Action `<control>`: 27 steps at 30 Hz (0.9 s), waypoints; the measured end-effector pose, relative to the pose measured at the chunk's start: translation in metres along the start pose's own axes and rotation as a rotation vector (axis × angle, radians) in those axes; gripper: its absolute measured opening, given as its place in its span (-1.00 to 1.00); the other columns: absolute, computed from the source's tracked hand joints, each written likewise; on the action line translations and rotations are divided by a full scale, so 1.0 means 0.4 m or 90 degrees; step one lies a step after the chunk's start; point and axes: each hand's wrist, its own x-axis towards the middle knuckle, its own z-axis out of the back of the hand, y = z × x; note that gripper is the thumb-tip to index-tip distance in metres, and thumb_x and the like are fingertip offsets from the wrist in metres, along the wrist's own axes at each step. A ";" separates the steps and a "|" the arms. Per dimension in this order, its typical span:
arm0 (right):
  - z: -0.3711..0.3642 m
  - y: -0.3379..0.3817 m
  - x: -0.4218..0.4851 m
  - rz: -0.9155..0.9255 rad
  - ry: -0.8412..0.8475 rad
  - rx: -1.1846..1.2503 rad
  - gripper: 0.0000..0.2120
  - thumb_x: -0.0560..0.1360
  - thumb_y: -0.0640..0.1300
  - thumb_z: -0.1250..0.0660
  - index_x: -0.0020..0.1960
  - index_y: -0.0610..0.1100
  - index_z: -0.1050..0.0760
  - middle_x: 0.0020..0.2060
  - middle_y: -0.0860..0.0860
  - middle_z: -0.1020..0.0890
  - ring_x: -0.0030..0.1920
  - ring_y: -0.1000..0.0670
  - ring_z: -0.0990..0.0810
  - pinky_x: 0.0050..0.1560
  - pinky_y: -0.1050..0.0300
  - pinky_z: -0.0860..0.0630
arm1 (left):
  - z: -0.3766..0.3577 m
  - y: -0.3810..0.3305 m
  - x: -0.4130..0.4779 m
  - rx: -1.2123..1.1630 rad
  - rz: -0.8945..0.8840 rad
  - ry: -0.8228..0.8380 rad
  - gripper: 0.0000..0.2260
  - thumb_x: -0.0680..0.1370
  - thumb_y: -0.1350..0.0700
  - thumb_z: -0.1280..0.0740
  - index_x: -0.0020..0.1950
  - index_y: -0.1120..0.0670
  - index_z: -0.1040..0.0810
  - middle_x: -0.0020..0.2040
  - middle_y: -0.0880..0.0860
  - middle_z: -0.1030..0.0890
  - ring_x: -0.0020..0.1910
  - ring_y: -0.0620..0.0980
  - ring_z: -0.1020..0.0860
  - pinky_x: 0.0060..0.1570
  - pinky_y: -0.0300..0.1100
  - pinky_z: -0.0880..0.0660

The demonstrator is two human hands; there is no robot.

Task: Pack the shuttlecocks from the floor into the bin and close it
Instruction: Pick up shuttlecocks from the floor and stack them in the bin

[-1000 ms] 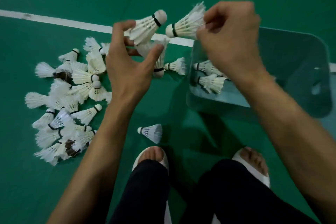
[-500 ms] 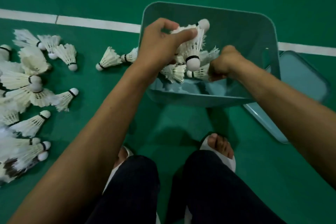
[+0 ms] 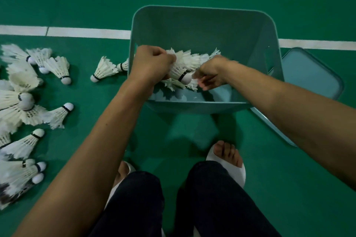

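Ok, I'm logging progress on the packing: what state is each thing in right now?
Bin: open, barely filled.
Lid: off, lying right of the bin.
Floor shuttlecocks: many loose, left of the bin.
Left hand: grips a bunch over the bin.
Right hand: inside the bin, blurred, grip unclear.

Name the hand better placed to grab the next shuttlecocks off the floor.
Probably left. The left hand sits at the left wall of the bin, beside the floor shuttlecocks; the right hand is farther, toward the lid.
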 end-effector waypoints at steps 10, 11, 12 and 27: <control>0.000 0.041 -0.043 0.316 -0.121 -0.167 -0.89 0.51 -0.35 -0.41 -0.11 -0.26 -0.72 -0.23 -0.17 -0.74 -0.32 -0.08 -0.70 -0.28 0.03 -0.71 | 0.006 -0.022 0.036 -0.100 -0.226 -0.100 -0.86 0.63 0.17 -0.30 -0.14 0.07 -0.49 -0.27 0.03 -0.56 -0.27 -0.06 -0.53 -0.24 -0.08 -0.55; -0.013 0.050 -0.042 0.307 -0.084 -0.123 -0.89 0.52 -0.37 -0.40 -0.10 -0.28 -0.70 -0.22 -0.19 -0.73 -0.33 -0.10 -0.70 -0.29 0.02 -0.71 | 0.001 -0.020 0.040 -0.095 -0.228 -0.103 -0.86 0.63 0.16 -0.29 -0.13 0.06 -0.49 -0.26 0.02 -0.56 -0.26 -0.06 -0.53 -0.20 -0.04 -0.57; -0.026 0.059 -0.041 0.301 -0.062 -0.082 -0.90 0.53 -0.38 -0.39 -0.11 -0.28 -0.68 -0.22 -0.20 -0.72 -0.35 -0.12 -0.67 -0.31 0.03 -0.70 | -0.004 -0.017 0.044 -0.098 -0.229 -0.112 -0.86 0.63 0.15 -0.28 -0.13 0.05 -0.49 -0.25 0.02 -0.56 -0.25 -0.05 -0.53 -0.16 0.02 -0.60; -0.102 0.134 0.039 0.452 -0.072 -0.202 -0.66 0.41 -0.34 -0.41 -0.41 -0.03 -0.41 -0.44 0.09 -0.45 -0.41 0.10 -0.38 -0.39 0.17 -0.30 | -0.014 0.011 0.051 -0.170 -0.190 -0.183 -0.83 0.61 0.21 -0.27 -0.17 0.04 -0.46 -0.28 -0.03 -0.50 -0.31 -0.09 -0.43 -0.22 -0.13 -0.41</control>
